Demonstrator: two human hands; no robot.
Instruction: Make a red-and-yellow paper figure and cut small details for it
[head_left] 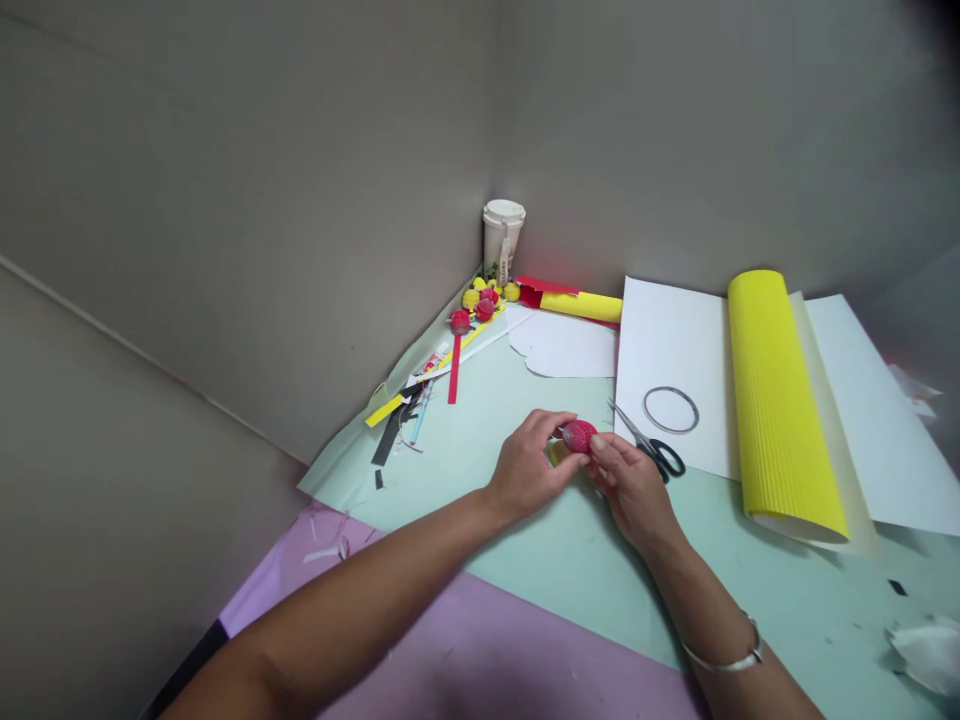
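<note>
A small red ball-shaped piece with a ridged surface (579, 436) is held between my two hands above the pale green sheet. My left hand (534, 455) pinches its left side between thumb and fingers. On its right side, the thumb and fingers of my right hand (626, 485) are closed. Just under my left fingers shows a bit of yellow (556, 453), mostly hidden. Close behind my right hand lie black-handled scissors (660, 455), their blades pointing away to the left.
Rolled yellow corrugated paper (784, 410) lies on white sheets (679, 330) at right, near a grey ring (671, 410). Finished-looking red and yellow balls (460, 321) and paper strips (386, 440) lie at left. A lidded white cup (502, 235) stands in the wall corner.
</note>
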